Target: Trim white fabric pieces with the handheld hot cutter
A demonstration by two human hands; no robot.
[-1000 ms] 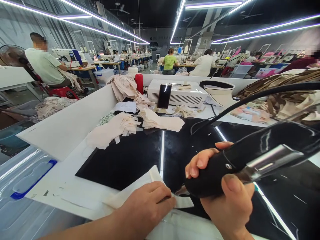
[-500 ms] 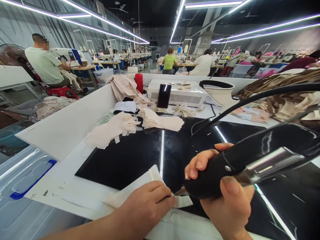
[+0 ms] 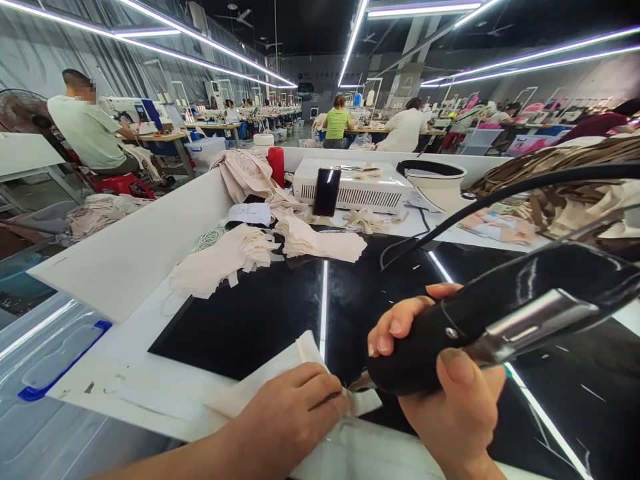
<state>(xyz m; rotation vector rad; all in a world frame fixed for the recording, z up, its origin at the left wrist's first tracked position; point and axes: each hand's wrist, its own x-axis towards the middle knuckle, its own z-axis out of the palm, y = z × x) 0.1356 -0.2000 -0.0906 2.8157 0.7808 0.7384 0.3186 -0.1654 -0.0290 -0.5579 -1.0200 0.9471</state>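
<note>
My right hand (image 3: 455, 393) is wrapped round a black corded hand tool (image 3: 500, 320) with a silver lever on its side. The tool's narrow metal tip (image 3: 362, 383) points left and meets the end of a cream fabric strip (image 3: 365, 402), close to my left fingertips. Thumb and fingers of my left hand (image 3: 300, 407) pinch that cream fabric piece (image 3: 270, 370) by its edge, where it lies folded near the front of the table. Part of the fabric is hidden under my left hand.
Stacks of cut cream fabric (image 3: 225, 260) lie at the back of the black board (image 3: 225, 327). Behind them stand a phone (image 3: 327, 192), a white vented box (image 3: 373, 193) and a cream bin (image 3: 435, 190). The tool's cable (image 3: 480, 200) arches at right. Co-workers sit at machines beyond.
The tool and my right hand have shifted very slightly left. My left hand keeps its pinch on the fabric, and the tool tip remains beside its fingertips.
</note>
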